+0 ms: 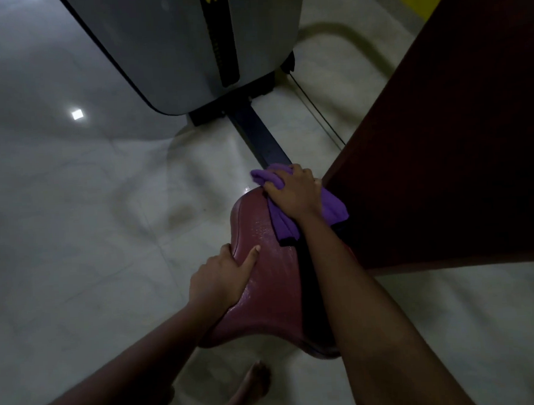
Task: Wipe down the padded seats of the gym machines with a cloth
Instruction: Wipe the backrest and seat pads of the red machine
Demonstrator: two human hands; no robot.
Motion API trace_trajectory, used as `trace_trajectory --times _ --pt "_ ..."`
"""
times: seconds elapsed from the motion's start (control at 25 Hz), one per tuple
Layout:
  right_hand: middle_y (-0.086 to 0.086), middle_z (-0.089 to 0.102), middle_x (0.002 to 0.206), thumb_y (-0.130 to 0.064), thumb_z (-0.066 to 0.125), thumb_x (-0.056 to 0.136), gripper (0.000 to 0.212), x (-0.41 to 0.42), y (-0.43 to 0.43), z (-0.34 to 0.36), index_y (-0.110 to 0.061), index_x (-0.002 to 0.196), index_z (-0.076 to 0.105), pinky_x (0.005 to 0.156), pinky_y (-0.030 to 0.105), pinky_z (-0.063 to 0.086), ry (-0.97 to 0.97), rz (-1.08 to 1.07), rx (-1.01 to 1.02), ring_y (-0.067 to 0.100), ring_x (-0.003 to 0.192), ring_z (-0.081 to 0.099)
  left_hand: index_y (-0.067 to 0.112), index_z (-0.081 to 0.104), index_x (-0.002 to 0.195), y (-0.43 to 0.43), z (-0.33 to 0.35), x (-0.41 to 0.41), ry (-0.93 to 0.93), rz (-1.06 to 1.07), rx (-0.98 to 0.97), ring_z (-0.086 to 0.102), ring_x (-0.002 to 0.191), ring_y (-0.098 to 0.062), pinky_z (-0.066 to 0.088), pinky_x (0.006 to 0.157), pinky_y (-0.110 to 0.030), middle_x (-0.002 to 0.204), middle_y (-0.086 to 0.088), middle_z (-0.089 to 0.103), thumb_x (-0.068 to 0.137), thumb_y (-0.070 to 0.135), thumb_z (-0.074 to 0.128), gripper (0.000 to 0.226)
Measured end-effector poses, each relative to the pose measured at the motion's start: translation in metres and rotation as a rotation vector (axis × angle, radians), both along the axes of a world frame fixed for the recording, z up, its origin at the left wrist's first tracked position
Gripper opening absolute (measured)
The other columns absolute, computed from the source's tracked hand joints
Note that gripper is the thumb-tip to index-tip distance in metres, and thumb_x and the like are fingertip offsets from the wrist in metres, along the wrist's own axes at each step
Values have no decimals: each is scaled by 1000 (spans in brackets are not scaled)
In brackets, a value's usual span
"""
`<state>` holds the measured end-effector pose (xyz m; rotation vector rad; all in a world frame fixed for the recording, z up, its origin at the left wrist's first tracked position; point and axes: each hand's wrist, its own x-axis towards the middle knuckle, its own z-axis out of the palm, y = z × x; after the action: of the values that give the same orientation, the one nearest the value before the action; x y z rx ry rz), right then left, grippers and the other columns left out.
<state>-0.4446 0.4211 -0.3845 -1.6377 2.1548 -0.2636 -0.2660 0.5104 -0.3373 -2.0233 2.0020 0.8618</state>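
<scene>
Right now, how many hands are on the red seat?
2. The left hand grips the left edge of the seat, thumb on top. The right hand holds the purple cloth against the seat's far end.

Wide open floor (76, 210) left of the seat (272, 294), seven round to ten o'clock, plenty of room. At three o'clock the tall dark back pad (440, 133) crowds right against the seat's edge, tight squeeze there. Up at twelve, the blue frame beam (256, 132) runs to the grey weight housing (176, 47), thin cable (316, 109) just right of it.
</scene>
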Motion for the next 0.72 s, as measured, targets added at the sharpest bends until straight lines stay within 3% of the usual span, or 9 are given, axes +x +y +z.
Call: trace_trajectory --times 0.12,0.32,0.48,0.64,0.72 --pt "15 47 134 -58 37 90 56 -20 22 -7 -32 140 37 98 42 34 -129 -243 120 33 118 46 16 51 120 0 3 -2 -21 -19 -21 61 100 -33 38 75 -36 108 -12 65 85 72 23 72" --pt "15 51 128 -61 34 91 59 -27 83 2 -34 143 29 96 41 36 -176 -365 111 32 113 50 15 53 117 1 9 -5 -29 -17 -22 61 97 -33 37 73 -34 105 -12 66 87 70 24 69" --pt "17 48 131 -57 37 92 57 -20 144 13 -34 143 31 100 42 30 -64 -598 167 34 118 44 15 54 113 1 6 -3 -32 -14 -43 61 94 -33 37 72 -35 101 -12 66 86 72 23 70" --pt "19 32 147 -47 34 96 51 37 102 20 -32 144 29 108 50 16 11 -571 106 35 133 28 15 54 113 3 5 -4 -39 -21 -58 61 95 -33 37 72 -33 101 -12 66 87 70 23 69" --pt "15 33 146 -46 29 97 48 35 77 19 -33 143 29 106 50 18 21 -479 98 33 131 30 15 54 113 2 4 -4 -37 -18 -60 61 94 -32 37 71 -33 101 -12 66 87 70 23 69"
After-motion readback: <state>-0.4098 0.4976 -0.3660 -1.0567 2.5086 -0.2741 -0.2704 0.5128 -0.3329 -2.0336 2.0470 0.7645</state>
